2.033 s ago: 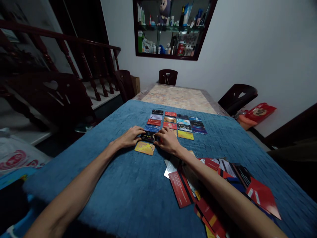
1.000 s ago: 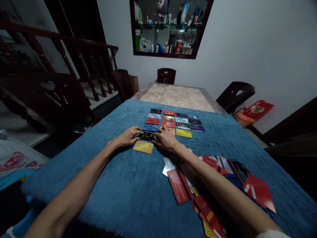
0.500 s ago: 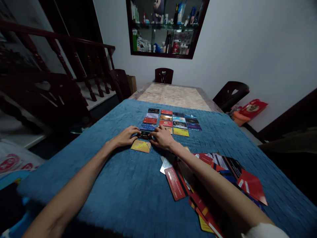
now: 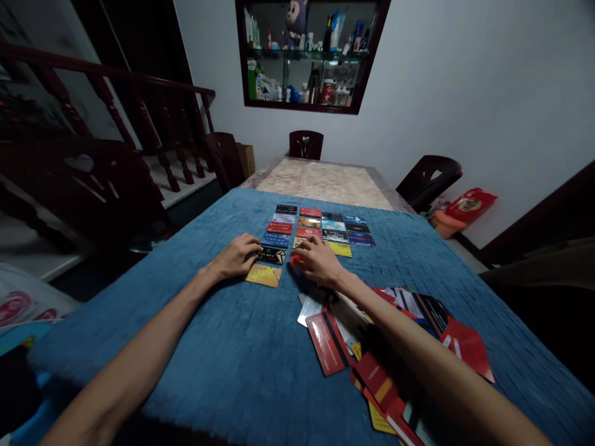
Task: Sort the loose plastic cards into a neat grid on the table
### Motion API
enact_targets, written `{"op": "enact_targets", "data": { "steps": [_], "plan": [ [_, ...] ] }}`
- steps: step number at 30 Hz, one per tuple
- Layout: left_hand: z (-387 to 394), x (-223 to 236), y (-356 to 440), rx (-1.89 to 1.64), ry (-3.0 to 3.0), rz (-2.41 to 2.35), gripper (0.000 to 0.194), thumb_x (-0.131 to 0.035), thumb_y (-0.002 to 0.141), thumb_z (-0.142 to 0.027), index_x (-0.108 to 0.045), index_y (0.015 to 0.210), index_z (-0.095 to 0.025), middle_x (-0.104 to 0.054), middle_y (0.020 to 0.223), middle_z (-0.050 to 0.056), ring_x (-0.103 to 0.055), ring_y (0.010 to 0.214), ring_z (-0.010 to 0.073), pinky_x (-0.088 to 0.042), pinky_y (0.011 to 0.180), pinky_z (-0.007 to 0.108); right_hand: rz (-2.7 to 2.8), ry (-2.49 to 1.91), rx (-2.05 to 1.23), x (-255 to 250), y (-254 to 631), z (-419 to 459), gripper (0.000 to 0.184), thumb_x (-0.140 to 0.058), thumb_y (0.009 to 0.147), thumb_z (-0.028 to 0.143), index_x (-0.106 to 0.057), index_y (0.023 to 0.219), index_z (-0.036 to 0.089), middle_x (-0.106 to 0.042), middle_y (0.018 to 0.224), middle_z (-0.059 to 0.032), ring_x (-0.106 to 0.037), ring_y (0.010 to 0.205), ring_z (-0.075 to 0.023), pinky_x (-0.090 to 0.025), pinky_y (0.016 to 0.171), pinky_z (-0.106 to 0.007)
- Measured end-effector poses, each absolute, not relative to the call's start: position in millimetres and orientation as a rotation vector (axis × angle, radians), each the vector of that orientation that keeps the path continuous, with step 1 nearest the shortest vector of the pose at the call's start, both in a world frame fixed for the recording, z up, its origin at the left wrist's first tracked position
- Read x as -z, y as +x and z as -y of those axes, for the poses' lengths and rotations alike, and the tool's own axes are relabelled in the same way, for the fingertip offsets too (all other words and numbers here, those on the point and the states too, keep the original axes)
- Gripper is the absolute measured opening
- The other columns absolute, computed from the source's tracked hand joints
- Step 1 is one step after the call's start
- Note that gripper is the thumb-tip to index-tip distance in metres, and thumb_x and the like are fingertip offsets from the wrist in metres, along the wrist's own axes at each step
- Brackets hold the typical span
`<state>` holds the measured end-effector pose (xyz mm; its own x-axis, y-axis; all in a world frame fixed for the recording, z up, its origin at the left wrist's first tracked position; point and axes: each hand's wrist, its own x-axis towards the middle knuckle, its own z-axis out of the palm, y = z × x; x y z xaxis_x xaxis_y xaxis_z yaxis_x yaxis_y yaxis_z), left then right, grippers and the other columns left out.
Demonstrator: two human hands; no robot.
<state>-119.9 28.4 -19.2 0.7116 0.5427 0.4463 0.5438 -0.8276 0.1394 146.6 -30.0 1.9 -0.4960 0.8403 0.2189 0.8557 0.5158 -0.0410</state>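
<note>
Left hand [image 4: 238, 256]: palm down, thumb and fingers a narrow gap apart, fingertips touching the left end of a black card with gold markings [image 4: 273, 255], which lies flat on the blue cloth [image 4: 223, 347]. Right hand [image 4: 318, 262]: fingers curled in a narrow grip on a red card [image 4: 298, 261], mostly covered by the fingers; its full outline cannot be told. The right grip is just to the right of the black card and apart from it. A yellow card [image 4: 263, 275] lies just on the near side of the black card, to the right of and nearer than the left fingertips. A blue card [image 4: 276, 240] lies just beyond the black card. Beyond both grips, further laid-out cards [image 4: 334, 236] form columns of mixed colours; one of these is partly hidden by the right fingers. A bright yellow card [image 4: 341, 249] lies beyond and to the right of the right grip. On the near right side of the right grip, a loose pile of overlapping cards [image 4: 328, 347] spreads beneath and around the right forearm, which hides part of it. The bare tabletop [image 4: 320, 181] extends past the cloth, well beyond both hands.
</note>
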Motion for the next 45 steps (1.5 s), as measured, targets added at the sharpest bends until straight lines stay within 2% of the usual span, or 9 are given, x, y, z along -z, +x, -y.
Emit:
{"op": "enact_targets", "data": {
  "steps": [8,12,20,25,29,33,37,45],
  "plan": [
    [-2.7,3.9,-91.9,0.865,-2.926,0.747,0.017,-0.054,0.086,-0.013,-0.067,0.096,-0.017,-0.065,0.108,0.011,-0.053,0.109,0.0254,-0.047,0.096,0.045,2.475,-1.325,0.156,1.0,188.9,59.2,0.023,-0.055,0.094,0.031,-0.071,0.109,0.024,-0.068,0.11,-0.0088,-0.046,0.109,-0.027,-0.033,0.088,-0.042],
    [22.5,-0.4,-68.5,0.885,-3.034,0.606,0.024,-0.057,0.083,-0.013,-0.065,0.105,-0.018,-0.065,0.112,0.011,-0.051,0.114,0.027,-0.044,0.1,0.049,2.446,-1.289,0.156,2.1,204.9,80.1,0.021,-0.057,0.092,0.029,-0.071,0.107,0.025,-0.07,0.106,-0.008,-0.047,0.109,-0.0266,-0.034,0.085,-0.041],
    [74.4,0.8,-25.2,0.821,-3.239,0.035,0.03,-0.058,0.08,-0.012,-0.059,0.11,-0.017,-0.066,0.11,0.012,-0.052,0.112,0.0271,-0.045,0.098,0.046,2.408,-1.235,0.04,7.1,219.6,116.5,0.021,-0.054,0.092,0.024,-0.071,0.105,0.025,-0.071,0.103,-0.0075,-0.047,0.11,-0.0278,-0.036,0.088,-0.044],
    [88.9,4.3,-14.6,0.692,-3.311,-0.148,0.031,-0.058,0.074,-0.012,-0.058,0.103,-0.02,-0.065,0.107,0.012,-0.054,0.11,0.027,-0.044,0.099,0.045,2.433,-1.254,-0.04,12.3,221.6,128.8,0.023,-0.052,0.093,0.024,-0.07,0.107,0.027,-0.07,0.107,-0.0077,-0.046,0.113,-0.0286,-0.037,0.091,-0.048],
    [90.6,8.2,-12.7,0.6,-3.326,-0.193,0.029,-0.059,0.066,-0.014,-0.059,0.094,-0.02,-0.064,0.1,0.012,-0.054,0.104,0.0278,-0.046,0.095,0.045,2.458,-1.239,-0.048,13.0,218.9,136.4,0.021,-0.054,0.093,0.027,-0.069,0.107,0.028,-0.069,0.109,-0.0077,-0.046,0.113,-0.0282,-0.038,0.092,-0.047],
    [87.4,12.1,-13.3,0.615,-3.335,-0.188,0.033,-0.061,0.065,-0.016,-0.059,0.098,-0.019,-0.062,0.1,0.012,-0.054,0.105,0.0278,-0.046,0.095,0.045,2.473,-1.22,-0.016,13.7,215.4,141.7,0.021,-0.054,0.093,0.028,-0.069,0.109,0.028,-0.068,0.112,-0.0075,-0.047,0.114,-0.0275,-0.039,0.092,-0.047],
    [83.1,14.9,-16.2,0.648,-3.32,-0.158,0.038,-0.063,0.069,-0.02,-0.059,0.107,-0.018,-0.062,0.105,0.012,-0.052,0.109,0.0286,-0.044,0.098,0.046,2.478,-1.218,0.028,16.5,216.9,143.6,0.026,-0.054,0.093,0.026,-0.068,0.115,0.029,-0.068,0.112,-0.008,-0.047,0.113,-0.028,-0.039,0.091,-0.047],
    [77.2,14.0,-24.3,0.751,-3.289,-0.022,0.031,-0.064,0.077,-0.02,-0.063,0.107,-0.018,-0.063,0.111,0.012,-0.047,0.119,0.0313,-0.042,0.102,0.05,2.45,-1.208,0.027,19.5,224.7,143.9,0.024,-0.054,0.094,0.027,-0.067,0.115,0.026,-0.068,0.112,-0.0089,-0.048,0.112,-0.0292,-0.04,0.09,-0.05]
  ]
}}
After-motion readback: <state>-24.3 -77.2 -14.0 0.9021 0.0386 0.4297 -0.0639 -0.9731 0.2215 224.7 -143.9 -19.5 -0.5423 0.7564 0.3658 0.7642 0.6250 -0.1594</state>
